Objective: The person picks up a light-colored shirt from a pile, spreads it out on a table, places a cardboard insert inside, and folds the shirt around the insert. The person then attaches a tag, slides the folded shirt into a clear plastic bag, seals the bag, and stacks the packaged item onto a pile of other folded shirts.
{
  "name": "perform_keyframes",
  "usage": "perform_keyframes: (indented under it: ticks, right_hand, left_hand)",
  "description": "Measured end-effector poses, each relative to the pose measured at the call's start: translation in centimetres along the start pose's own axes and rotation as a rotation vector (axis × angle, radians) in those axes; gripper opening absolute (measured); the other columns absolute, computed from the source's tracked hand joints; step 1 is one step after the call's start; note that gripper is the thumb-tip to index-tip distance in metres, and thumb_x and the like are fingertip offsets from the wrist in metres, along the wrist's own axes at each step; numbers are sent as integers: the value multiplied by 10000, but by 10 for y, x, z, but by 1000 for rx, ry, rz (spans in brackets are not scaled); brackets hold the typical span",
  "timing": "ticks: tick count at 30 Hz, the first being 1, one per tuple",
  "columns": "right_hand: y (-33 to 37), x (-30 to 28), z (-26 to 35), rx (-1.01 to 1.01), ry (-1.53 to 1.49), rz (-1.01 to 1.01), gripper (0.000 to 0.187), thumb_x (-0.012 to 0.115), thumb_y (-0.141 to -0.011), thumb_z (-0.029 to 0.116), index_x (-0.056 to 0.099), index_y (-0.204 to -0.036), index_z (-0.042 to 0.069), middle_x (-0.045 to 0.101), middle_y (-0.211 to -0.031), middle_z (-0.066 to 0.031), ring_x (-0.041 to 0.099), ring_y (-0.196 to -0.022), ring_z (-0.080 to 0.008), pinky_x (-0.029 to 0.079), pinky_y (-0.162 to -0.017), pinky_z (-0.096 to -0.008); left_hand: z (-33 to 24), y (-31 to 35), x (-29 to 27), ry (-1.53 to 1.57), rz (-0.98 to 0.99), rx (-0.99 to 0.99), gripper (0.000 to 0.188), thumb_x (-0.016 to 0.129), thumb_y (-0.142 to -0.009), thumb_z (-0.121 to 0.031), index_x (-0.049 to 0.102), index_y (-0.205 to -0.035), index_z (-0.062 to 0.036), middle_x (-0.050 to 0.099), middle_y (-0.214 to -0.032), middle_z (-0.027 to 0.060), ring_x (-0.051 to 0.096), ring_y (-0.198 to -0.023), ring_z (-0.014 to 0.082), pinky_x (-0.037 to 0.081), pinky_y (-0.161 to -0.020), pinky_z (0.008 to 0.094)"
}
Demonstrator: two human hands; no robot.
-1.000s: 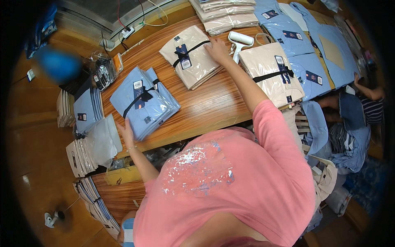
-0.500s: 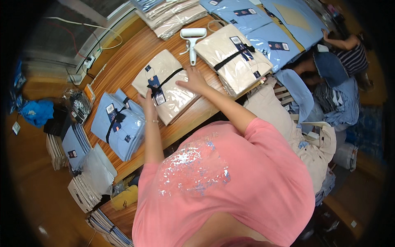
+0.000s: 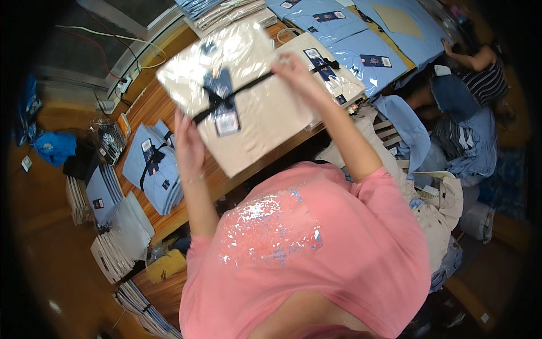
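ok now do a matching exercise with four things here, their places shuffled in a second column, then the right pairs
Things
1. bright-blue plastic bag
2. beige plastic-wrapped garment bundle nearest the camera
3. pink short-sleeved cloth top
4. light-blue folded garment stack with black ribbon

Places
A. on the brown wood-grained table
B. worn on the body
C. at the picture's far left
D. between the left hand and right hand

Pairs: 1-C, 2-D, 3-B, 4-A

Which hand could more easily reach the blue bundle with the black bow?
Probably the left hand: it's nearer the blue bundle than the right hand, though both hold the beige bundle.
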State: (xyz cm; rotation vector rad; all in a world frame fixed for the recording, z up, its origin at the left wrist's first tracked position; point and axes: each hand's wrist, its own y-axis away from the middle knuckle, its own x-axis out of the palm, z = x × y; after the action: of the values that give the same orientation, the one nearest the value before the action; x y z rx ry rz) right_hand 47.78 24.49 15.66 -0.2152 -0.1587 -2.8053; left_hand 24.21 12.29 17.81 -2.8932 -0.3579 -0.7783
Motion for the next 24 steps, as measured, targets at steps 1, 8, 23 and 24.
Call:
perform_keyframes:
  ticks: [1, 8, 23, 24]
  right_hand:
    - [-2, -9, 25, 11, 79, -32, 538, 613, -842, 366, 416, -1249, 74, 575, -1037, -106, 515, -969, -145, 407, -851, -285]
    - [-70, -118, 58, -205, 829, -102, 514, 540, -875, 404, 501, -1207, 13, 618, -1038, -160, 597, -917, -225, 470, -790, -338]
    - [-81, -182, -37, -21, 872, -172, 554, 434, -885, 461, 526, -1185, 5, 560, -1149, -248, 557, -1045, -351, 412, -902, -359]
    - [-80, -183, -37, -5, 831, -160, 553, 426, -890, 459, 519, -1192, 5, 558, -1154, -246, 553, -1051, -349, 406, -909, -356]
  left_hand:
    - [6, -6, 21, -49, -16, 49, 426, 513, -886, -176, 387, -1273, -51, 483, -1260, 95, 493, -1128, 209, 401, -976, 362]
    - [120, -54, 114, 180, -11, -42, 480, 475, -902, -105, 269, -1335, -81, 451, -1235, 101, 493, -1100, 206, 443, -918, 350]
    - [189, -67, 100, -1122, -36, -87, 569, 496, -896, -379, 348, -1235, 53, 315, -1326, 261, 311, -1217, 366, 230, -1028, 424]
    - [193, -65, 93, -1078, -15, -48, 690, 461, -891, -444, 258, -1325, 53, 152, -1407, 296, 144, -1288, 444, 121, -1068, 461]
